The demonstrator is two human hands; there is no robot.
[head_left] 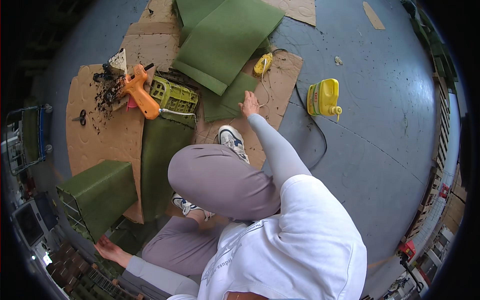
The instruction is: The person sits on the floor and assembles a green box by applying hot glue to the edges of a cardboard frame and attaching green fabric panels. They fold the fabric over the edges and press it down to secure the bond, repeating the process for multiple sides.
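Observation:
My right hand (pixel 249 104) reaches forward, empty, fingers apart. It is over the right edge of a small dark green mat piece (pixel 225 102) on the cardboard. Larger green sheets (pixel 227 42) lie stacked just beyond. Low on the left, my left hand (pixel 111 251) is open, fingers stretched toward the bottom corner of a green-covered box (pixel 102 195) with a wire frame showing at its end. Fingertips seem to meet that corner; I see no grip around it. An orange glue gun (pixel 142 92) lies against a yellow-green plastic crate (pixel 174 96).
Brown cardboard (pixel 102 140) covers the floor, strewn with dark residue near black scissors (pixel 80 117). A yellow jug (pixel 322 97) stands on the grey floor at right, beside a black cable (pixel 322 132). A yellow corded device (pixel 262 65) lies near the sheets. Wooden pallets (pixel 440 135) line the right.

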